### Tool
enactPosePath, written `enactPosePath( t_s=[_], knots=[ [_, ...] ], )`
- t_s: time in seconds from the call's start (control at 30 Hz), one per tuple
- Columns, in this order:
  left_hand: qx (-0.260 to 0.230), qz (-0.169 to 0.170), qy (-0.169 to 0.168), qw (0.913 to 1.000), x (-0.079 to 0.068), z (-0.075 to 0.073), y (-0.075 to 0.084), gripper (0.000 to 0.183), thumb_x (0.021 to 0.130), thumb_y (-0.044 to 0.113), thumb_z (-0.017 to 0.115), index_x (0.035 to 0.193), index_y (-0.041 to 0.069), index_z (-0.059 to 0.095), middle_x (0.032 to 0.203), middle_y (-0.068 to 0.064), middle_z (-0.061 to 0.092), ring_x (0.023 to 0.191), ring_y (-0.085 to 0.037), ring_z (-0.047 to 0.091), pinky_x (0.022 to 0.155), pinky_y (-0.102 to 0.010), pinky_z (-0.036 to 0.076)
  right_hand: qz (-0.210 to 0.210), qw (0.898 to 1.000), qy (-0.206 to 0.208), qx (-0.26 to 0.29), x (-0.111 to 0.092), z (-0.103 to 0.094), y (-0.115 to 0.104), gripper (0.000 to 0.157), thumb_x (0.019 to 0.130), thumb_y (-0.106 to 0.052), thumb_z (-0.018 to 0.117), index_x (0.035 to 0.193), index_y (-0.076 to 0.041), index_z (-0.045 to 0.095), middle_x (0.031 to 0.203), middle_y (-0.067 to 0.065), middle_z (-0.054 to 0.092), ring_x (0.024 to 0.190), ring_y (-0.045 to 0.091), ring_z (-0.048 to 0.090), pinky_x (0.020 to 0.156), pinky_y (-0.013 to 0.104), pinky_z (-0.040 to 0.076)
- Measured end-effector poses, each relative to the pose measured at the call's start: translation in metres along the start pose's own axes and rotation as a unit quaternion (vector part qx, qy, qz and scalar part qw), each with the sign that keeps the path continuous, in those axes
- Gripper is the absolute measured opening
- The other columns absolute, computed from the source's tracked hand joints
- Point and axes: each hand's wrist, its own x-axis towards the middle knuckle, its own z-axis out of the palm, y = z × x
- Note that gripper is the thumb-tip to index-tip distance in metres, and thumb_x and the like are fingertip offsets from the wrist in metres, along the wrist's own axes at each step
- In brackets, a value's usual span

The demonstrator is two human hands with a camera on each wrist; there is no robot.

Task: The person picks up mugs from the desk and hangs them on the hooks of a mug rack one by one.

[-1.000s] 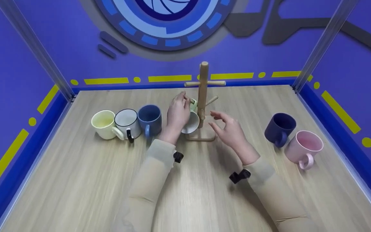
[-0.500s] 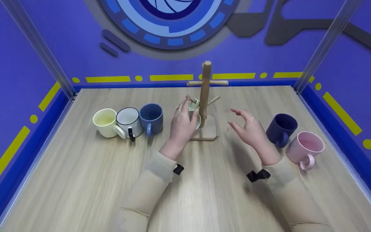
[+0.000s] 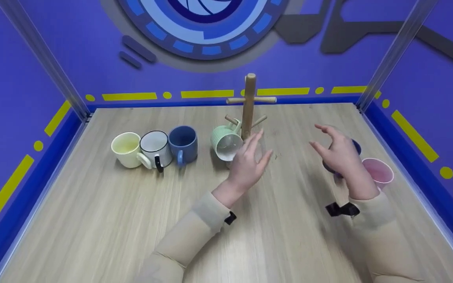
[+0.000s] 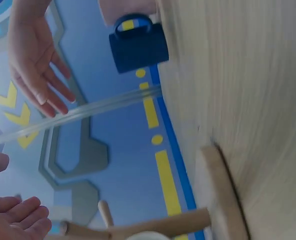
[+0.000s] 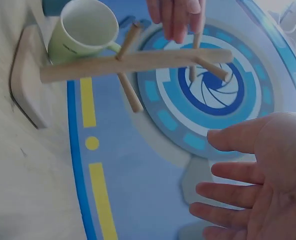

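Observation:
A light green mug [image 3: 221, 138] hangs by its handle on a lower left peg of the wooden mug tree [image 3: 249, 106], its white inside facing the front right. My left hand [image 3: 247, 165] is in front of the tree's base with fingers extended and holds nothing; it hides part of the base. Over on the right, my right hand [image 3: 338, 153] hovers above the dark blue mug [image 3: 357, 147], fingers apart and loosely bent, with nothing in it. The pink mug [image 3: 380, 172] is partly hidden by the right wrist. In the right wrist view, the green mug [image 5: 83, 30] sits against the post.
On the left of the table stand a pale yellow mug [image 3: 126, 149], a white mug with a black rim [image 3: 155, 147] and a blue mug [image 3: 183, 143], side by side. Several bare pegs stick out from the tree. Blue-purple walls enclose the table.
My left hand has come away from the green mug, moving right and toward me, and the mug stays hanging. The right hand has moved right, from beside the tree to the dark blue mug.

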Motion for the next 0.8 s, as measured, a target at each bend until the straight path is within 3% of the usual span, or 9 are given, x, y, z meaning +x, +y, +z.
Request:
enactPosePath(
  t_s=[0.3,0.43,0.63,0.8],
  knots=[
    [0.002,-0.048,-0.077,0.9959,-0.01,0.038,0.009,0.06,0.098,0.03,0.072,0.146,-0.001,0.052,0.143,-0.015,0.062,0.131,-0.026,0.063,0.109,-0.034,0.053,0.058,0.998,-0.007,-0.007,0.002,-0.032,0.021,0.063,0.104,-0.037,0.059,0.157,-0.009,0.04,0.155,0.033,0.042,0.141,0.054,0.04,0.112,0.071,0.036],
    [-0.004,-0.091,-0.121,0.9884,-0.011,0.059,0.016,0.065,0.097,0.034,0.073,0.148,0.001,0.051,0.146,-0.016,0.06,0.133,-0.027,0.061,0.112,-0.032,0.05,0.074,0.997,0.0,-0.002,0.004,-0.042,0.029,0.065,0.104,-0.039,0.058,0.158,-0.01,0.039,0.156,0.032,0.041,0.143,0.054,0.037,0.113,0.071,0.034],
    [-0.009,-0.164,-0.193,0.9673,-0.011,0.097,0.031,0.068,0.097,0.042,0.07,0.152,0.008,0.048,0.15,-0.01,0.057,0.137,-0.022,0.057,0.116,-0.027,0.045,0.097,0.995,-0.011,-0.013,0.008,-0.052,0.046,0.068,0.104,-0.041,0.057,0.159,-0.008,0.036,0.157,0.034,0.037,0.144,0.055,0.034,0.116,0.073,0.028],
    [-0.002,-0.161,-0.215,0.9634,-0.012,0.126,0.039,0.064,0.097,0.04,0.072,0.149,0.008,0.052,0.143,-0.006,0.063,0.131,-0.015,0.061,0.11,-0.02,0.047,0.111,0.992,-0.037,-0.041,0.014,-0.06,0.064,0.071,0.104,-0.045,0.055,0.159,-0.006,0.034,0.158,0.036,0.034,0.144,0.056,0.033,0.114,0.075,0.029]
  ],
)
